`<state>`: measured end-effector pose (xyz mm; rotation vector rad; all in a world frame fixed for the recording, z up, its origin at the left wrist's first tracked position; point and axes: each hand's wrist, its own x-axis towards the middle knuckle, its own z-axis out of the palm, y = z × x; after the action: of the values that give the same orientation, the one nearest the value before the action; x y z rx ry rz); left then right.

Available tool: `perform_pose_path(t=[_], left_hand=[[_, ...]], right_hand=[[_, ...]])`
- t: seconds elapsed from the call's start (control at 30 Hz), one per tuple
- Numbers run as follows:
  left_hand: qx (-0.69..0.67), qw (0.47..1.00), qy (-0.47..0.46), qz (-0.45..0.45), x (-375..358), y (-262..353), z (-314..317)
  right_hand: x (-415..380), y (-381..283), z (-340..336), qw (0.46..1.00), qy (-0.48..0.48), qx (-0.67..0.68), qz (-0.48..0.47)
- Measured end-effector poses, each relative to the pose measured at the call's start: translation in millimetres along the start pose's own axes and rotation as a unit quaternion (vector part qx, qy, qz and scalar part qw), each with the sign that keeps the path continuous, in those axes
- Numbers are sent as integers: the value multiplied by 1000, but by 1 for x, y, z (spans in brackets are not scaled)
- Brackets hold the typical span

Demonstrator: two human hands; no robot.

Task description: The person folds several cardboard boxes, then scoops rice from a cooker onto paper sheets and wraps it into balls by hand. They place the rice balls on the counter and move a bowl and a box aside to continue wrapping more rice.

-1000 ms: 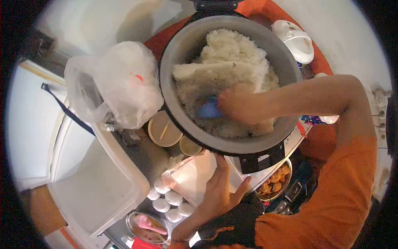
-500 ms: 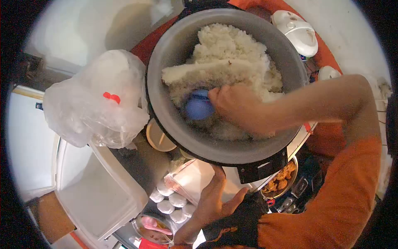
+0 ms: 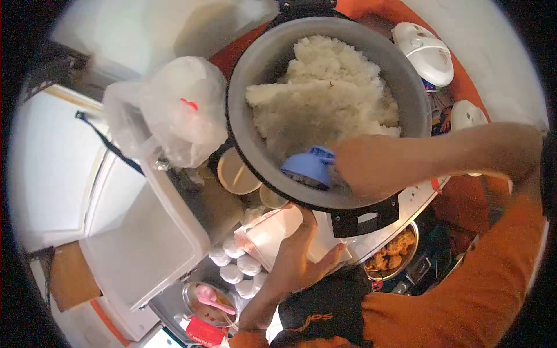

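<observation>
A wide grey pot with a black outer rim holds a mound of cooked white rice. My right hand reaches into it, closed round the handle of a blue scoop. The scoop is tilted low against the pot's near inner wall, and its opening is partly hidden. Below the pot, my left hand has its thumb and fingers spread apart over white paper sheets. Its fingertips come close to the pot's outer edge.
Left of the pot sit a tied plastic bag and a large white box. Several white wrapped bundles lie near a bowl with a pink spoon. A bowl of fried food is at lower right, and a white rice cooker stands behind.
My right hand has drawn the scoop down toward the near wall of the pot and tilted it. The view has shifted slightly; my left hand stays spread over the paper.
</observation>
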<state>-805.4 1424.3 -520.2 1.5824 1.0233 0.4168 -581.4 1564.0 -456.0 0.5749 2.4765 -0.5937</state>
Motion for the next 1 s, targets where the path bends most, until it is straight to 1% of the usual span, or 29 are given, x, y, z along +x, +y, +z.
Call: perform_pose_path(t=[0.03,0.07,0.1,0.17,0.2,0.3,0.33,0.37,0.43,0.5,0.53,0.6,0.63,0.67,0.7,0.73,0.77,0.8,0.87,0.9,0.97,1.0], left_hand=[[-2,1000,1,2,2,3,-3],[41,999,-9,-9,2,6,-6],[59,998,20,14,-4,4,-4],[98,989,81,79,-6,-14,4],[19,997,76,24,-12,-17,5],[122,974,155,114,-34,-70,14],[2,985,162,65,-44,-78,23],[90,985,143,17,-63,-93,27],[226,961,153,-48,-99,-149,59],[335,930,137,-63,-136,-195,91],[391,909,129,-62,-145,-213,101],[353,920,145,-94,-161,-229,116],[335,924,155,-103,-163,-238,123],[342,919,159,-113,-163,-251,129],[326,924,162,-112,-169,-250,133],[312,929,169,-109,-170,-249,131],[300,932,176,-103,-166,-247,125],[239,941,170,-170,-162,-237,124],[269,931,221,-107,-163,-263,134],[282,925,242,-77,-166,-265,137],[276,929,216,-114,-166,-263,137],[275,931,203,-131,-166,-258,133]], right_hand=[[-13,-5,-9,999,37,18,32],[-29,-8,-11,995,71,35,58],[-40,-13,-5,989,105,63,84],[-56,-4,12,966,183,129,133],[-63,-5,17,950,218,165,154],[-87,-31,25,871,230,379,212],[-96,-44,30,842,223,445,209],[-106,-59,39,809,209,510,204],[-109,-90,67,744,179,618,183],[-100,-123,108,675,150,704,164],[-83,-139,134,744,152,635,141],[-29,-166,182,790,160,571,159],[5,-181,199,774,165,577,203],[41,-186,233,810,206,484,259],[74,-194,274,832,238,391,314],[106,-196,308,877,335,203,278],[122,-198,322,883,385,109,246],[137,-201,336,872,435,7,223],[157,-203,335,856,471,7,212],[159,-204,325,897,383,25,220],[160,-203,312,951,192,63,234],[163,-202,312,944,206,63,252]])
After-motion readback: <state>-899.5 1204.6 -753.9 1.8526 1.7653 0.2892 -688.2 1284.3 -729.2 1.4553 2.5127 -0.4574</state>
